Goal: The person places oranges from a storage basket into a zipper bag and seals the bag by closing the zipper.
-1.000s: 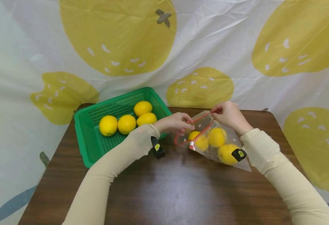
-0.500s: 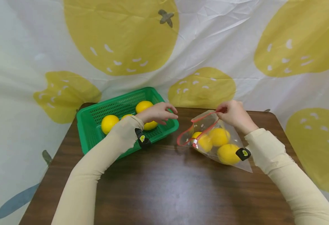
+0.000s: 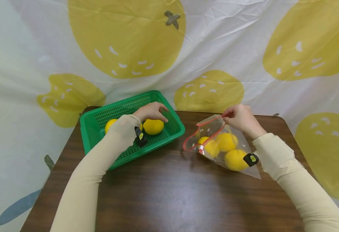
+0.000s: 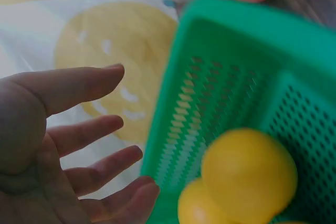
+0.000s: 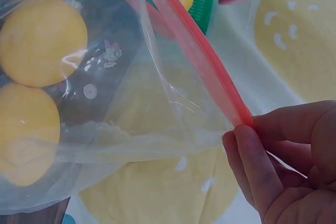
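Observation:
My left hand (image 3: 152, 111) hovers over the right part of the green basket (image 3: 175, 137), fingers spread and holding nothing. Below it in the basket lies a lemon (image 3: 153, 127), with another lemon (image 3: 110, 125) farther left; my arm hides others. The left wrist view shows the empty hand (image 4: 79, 150) beside the basket wall and a lemon (image 4: 249, 174). With thumb and fingertips my right hand (image 3: 242, 119) pinches the red-edged mouth of a clear zip bag (image 3: 207, 129). Several lemons sit inside the bag, among them a lemon (image 3: 227, 142). In the right wrist view the red zip edge (image 5: 202, 59) runs into the pinch.
Both the basket and the bag rest on a dark brown wooden table (image 3: 169, 193). Behind the table hangs a white cloth (image 3: 216, 42) with big yellow fruit prints. A dark wrist camera (image 3: 140, 137) hangs below the left cuff.
My left hand has moved left, from the mouth of the bag to above the lemons in the basket. The right hand keeps its pinch on the bag's edge, nearly still.

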The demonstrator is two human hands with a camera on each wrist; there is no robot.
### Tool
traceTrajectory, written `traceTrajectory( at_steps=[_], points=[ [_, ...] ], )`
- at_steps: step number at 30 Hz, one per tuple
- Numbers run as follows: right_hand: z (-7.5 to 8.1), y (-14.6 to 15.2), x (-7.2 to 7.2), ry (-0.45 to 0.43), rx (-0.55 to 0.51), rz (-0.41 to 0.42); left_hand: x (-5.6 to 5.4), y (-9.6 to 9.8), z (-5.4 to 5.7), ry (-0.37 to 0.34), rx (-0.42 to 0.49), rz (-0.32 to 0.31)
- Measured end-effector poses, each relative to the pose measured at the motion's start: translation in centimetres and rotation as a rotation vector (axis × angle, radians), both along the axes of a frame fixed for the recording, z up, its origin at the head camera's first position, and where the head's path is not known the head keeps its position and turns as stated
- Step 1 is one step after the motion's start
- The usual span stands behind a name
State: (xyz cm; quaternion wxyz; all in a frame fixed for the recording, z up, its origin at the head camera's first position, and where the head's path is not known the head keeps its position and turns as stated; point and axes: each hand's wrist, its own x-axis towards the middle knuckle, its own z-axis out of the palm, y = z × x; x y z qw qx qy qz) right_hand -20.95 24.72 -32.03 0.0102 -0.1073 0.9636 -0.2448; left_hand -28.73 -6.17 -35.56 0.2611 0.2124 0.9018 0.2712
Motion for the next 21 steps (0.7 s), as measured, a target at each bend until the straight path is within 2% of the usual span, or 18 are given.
traceTrajectory(
  at_steps=[8,17,21],
  points=[
    [-0.1,0.3,0.1,0.005,0.000,0.005,-1.2,0.2,-2.0,0.100,-0.144,0.003],
    [-0.1,0.2,0.5,0.001,-0.013,0.003,-1.4,0.9,-3.9,0.065,-0.224,0.010],
    [-0.1,0.2,0.7,-0.004,-0.010,0.003,-1.2,1.1,-4.5,0.094,-0.250,-0.004]
  ],
)
